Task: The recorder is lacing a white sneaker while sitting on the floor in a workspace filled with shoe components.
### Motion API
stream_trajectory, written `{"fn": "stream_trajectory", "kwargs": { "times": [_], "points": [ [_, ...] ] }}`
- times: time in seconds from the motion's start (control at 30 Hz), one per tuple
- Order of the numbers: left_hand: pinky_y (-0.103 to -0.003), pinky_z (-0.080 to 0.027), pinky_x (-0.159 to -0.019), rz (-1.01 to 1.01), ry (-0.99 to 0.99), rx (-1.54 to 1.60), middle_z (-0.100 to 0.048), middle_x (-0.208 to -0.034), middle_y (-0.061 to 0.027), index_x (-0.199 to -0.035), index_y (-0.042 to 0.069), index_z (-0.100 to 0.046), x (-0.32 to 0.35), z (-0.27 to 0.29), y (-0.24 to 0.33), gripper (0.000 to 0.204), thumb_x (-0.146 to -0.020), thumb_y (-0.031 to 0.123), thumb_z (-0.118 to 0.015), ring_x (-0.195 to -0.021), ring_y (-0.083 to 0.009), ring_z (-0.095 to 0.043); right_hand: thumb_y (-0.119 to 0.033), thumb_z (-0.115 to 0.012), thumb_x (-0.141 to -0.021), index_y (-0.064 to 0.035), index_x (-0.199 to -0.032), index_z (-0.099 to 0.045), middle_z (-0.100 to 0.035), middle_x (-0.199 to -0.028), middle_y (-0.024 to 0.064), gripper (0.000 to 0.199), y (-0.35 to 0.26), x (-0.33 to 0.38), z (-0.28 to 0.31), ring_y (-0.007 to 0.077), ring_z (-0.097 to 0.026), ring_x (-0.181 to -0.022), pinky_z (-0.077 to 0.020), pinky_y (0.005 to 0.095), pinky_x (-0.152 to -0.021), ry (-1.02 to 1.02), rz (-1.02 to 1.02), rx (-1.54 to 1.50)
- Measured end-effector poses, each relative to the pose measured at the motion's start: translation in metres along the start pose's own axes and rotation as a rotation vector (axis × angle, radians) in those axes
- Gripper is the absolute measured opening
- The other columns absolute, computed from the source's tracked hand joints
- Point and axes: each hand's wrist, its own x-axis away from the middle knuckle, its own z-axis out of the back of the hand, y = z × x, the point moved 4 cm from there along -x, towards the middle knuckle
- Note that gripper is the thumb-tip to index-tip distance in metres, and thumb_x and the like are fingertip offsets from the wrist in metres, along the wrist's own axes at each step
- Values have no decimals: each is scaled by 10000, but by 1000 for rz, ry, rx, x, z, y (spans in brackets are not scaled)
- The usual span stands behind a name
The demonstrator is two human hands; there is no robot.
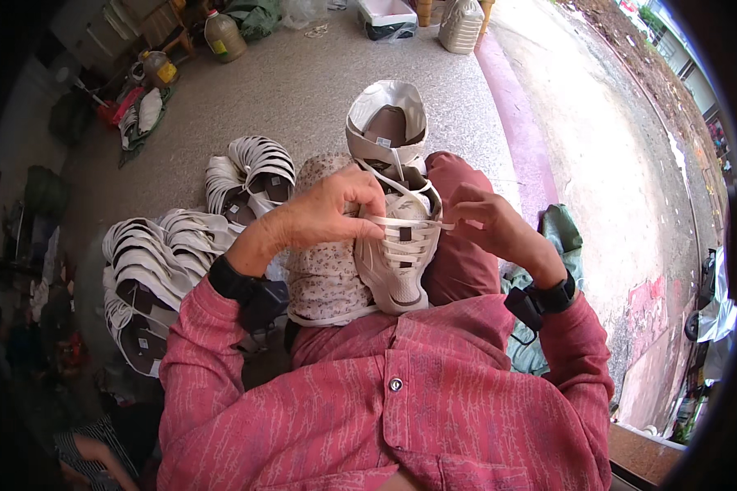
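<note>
A white lace-up sneaker [389, 266] rests on my lap between my knees, its toe pointing toward me. A white shoelace [409, 221] runs straight across the top of its lacing. My left hand [340, 206] is closed at the left side of the sneaker, thumb and finger pinching the lace. On the other side my right hand [491, 222] pinches the lace near the eyelets, with the fingers bent. Just beyond the sneaker stands a pale shoe upper [360, 135] with a brown insole inside; loose white lace hangs between the two.
Stacked white shoe uppers [143, 258] lie on the floor to my left, with another stack [258, 168] farther off. Plastic jugs [223, 37] and a white box [387, 18] stand at the back. Green cloth [528, 352] lies by my right side. A person's arm [106, 454] shows at lower left.
</note>
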Motion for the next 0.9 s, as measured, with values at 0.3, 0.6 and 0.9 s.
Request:
{"fn": "stream_trajectory", "kwargs": {
  "times": [0.3,0.6,0.9],
  "points": [
    [-325,-420,-926,37,-19,25,-648,-962,-18,-834,64,-674,-12,-7,-20,160,-817,192,-768,-1011,-178,-563,-22,-698,-732,-50,-900,-629,-585,-938,62,184,-21,-12,-12,247,-619,-844,-503,363,-709,419,271,282],
    [-336,-440,-887,16,44,-127,-616,-963,-30,-772,56,-637,-2,-12,-19,242,-786,243,-790,-987,-189,-560,-125,-596,-788,-76,-1011,-616,-574,-1024,55,230,-19,-12,-27,223,-598,-886,-469,341,-743,462,189,783],
    [-358,-447,-943,-15,-30,110,-637,-1078,-67,-774,54,-643,12,0,-13,203,-800,220,-755,-1048,-235,-569,-27,-629,-805,-47,-1041,-602,-573,-1037,114,239,-11,-11,-24,264,-601,-868,-481,377,-743,592,86,325]
  ]
}}
